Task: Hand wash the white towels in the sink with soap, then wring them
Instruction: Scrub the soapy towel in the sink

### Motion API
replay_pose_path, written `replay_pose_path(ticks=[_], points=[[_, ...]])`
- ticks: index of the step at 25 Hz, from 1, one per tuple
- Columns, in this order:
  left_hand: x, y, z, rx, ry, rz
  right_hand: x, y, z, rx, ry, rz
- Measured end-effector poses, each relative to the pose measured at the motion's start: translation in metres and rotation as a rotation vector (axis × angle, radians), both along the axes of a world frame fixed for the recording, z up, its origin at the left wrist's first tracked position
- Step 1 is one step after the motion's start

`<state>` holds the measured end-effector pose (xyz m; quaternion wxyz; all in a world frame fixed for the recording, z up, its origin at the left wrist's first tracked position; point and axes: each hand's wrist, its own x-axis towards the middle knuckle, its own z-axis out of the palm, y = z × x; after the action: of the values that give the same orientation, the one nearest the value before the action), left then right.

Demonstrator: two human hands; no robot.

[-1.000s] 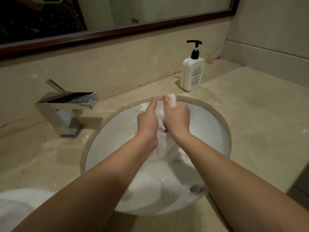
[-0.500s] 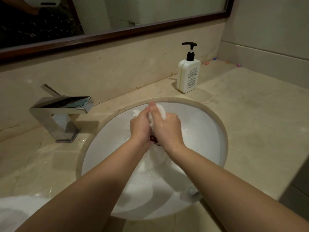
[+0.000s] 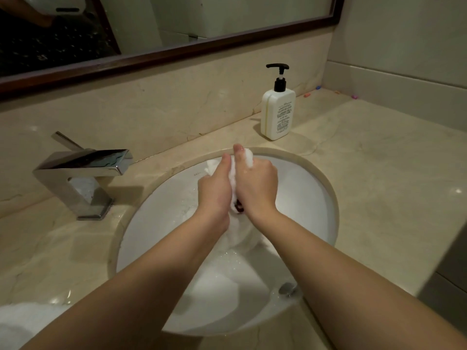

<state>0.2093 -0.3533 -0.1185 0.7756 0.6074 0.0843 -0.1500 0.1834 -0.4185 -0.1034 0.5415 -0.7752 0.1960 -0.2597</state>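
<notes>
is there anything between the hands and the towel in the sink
Nothing visible. The left hand and right hand both grip the white towel directly, bunched between them over the sink.

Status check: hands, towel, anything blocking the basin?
Left hand and right hand both grip the wet white cloth towel, bunched over the round white sink. Second white towel waits on the counter. Nothing obstructing.
</notes>
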Motion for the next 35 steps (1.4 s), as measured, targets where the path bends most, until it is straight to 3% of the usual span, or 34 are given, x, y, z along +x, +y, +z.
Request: replay_pose_path(ticks=[2,4,6,8,10,12,14,16,19,22,25,29,32,35], points=[[0.009,0.006,-0.005,0.040,-0.027,0.056,-0.005,0.011,-0.003,-0.031,-0.025,0.069],[0.015,0.012,-0.008,-0.037,0.040,0.065,-0.009,0.019,-0.002,-0.045,0.004,0.124],[0.015,0.011,-0.007,-0.100,0.093,0.093,-0.001,0.004,-0.002,0.062,0.045,-0.017],[0.012,0.008,-0.005,-0.018,0.071,0.142,0.003,-0.006,-0.001,0.170,0.018,-0.121],[0.005,0.004,-0.003,0.004,0.034,0.051,-0.001,0.005,-0.003,0.085,0.021,-0.019],[-0.004,-0.002,-0.004,-0.057,0.110,-0.076,0.001,0.008,-0.005,0.045,0.041,0.017],[-0.003,-0.003,-0.005,-0.090,0.124,-0.077,0.003,0.001,-0.004,0.066,0.017,-0.042],[0.005,0.001,-0.007,-0.052,0.065,0.014,0.002,0.005,-0.007,-0.020,0.029,0.019],[0.003,0.003,-0.002,-0.110,0.122,0.034,0.002,0.013,-0.010,-0.134,0.097,0.085],[-0.004,-0.003,-0.004,-0.016,0.075,-0.004,0.006,-0.001,-0.012,-0.013,0.049,-0.012],[-0.001,-0.002,-0.007,-0.003,0.072,0.016,-0.003,0.010,-0.013,0.008,0.060,0.085],[-0.002,-0.003,-0.005,0.036,-0.043,-0.039,0.002,-0.003,-0.011,0.119,0.048,-0.071],[-0.003,-0.001,-0.002,0.051,-0.004,-0.020,-0.005,0.010,-0.014,0.025,0.050,0.078],[-0.004,-0.003,-0.001,0.031,-0.006,-0.023,0.002,-0.002,-0.011,0.048,0.069,-0.027]])
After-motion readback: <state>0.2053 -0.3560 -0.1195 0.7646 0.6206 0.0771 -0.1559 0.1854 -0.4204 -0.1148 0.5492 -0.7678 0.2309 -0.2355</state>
